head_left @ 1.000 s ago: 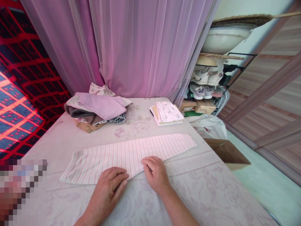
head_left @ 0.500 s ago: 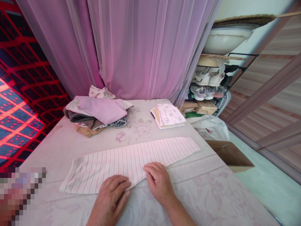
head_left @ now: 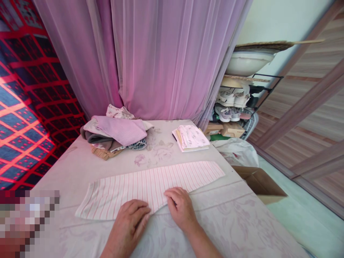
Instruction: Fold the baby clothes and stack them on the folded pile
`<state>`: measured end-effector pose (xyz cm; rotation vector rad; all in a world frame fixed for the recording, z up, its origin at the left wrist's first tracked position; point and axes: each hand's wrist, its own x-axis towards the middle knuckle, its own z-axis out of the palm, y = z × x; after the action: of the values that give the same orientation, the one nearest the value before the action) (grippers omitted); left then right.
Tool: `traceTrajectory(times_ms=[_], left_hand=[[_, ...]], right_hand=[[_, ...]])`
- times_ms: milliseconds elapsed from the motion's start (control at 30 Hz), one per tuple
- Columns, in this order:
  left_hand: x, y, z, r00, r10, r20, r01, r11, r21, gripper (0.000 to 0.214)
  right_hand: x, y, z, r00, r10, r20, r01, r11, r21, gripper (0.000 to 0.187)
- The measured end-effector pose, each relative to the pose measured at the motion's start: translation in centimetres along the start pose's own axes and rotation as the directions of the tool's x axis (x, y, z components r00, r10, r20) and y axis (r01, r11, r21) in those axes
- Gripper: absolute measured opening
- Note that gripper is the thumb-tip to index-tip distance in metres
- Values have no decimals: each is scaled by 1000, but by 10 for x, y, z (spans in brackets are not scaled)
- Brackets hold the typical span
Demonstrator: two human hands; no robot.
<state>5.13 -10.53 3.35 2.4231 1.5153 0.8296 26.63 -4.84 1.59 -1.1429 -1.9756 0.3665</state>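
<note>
Hands [head_left: 129,223] [head_left: 181,208] resting on striped garment [head_left: 150,184], grip unclear, long axis crosswise, right end farther

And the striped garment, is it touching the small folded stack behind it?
Apart. The head view shows a strip of floral cover running between the striped garment and the folded stack.

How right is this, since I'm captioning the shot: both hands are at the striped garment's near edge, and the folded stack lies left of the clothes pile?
Not quite: the head view shows the folded stack lying right, not left, of the clothes pile. The left hand and right hand are at the near edge of the striped garment.
</note>
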Motion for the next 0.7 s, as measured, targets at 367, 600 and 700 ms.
traceTrajectory(times_ms=[367,600,700], left_hand=[[-1,2,6,999,19,-47,-15,998,67,15],[-1,4,7,999,30,-38,-26,994,108,15],[-1,6,6,999,28,-42,-23,992,120,16]], right_hand=[[2,3,3,1000,-14,6,15,998,-63,23],[2,5,5,1000,-16,3,16,995,-94,23],[2,6,7,1000,-6,-8,6,996,-94,23]])
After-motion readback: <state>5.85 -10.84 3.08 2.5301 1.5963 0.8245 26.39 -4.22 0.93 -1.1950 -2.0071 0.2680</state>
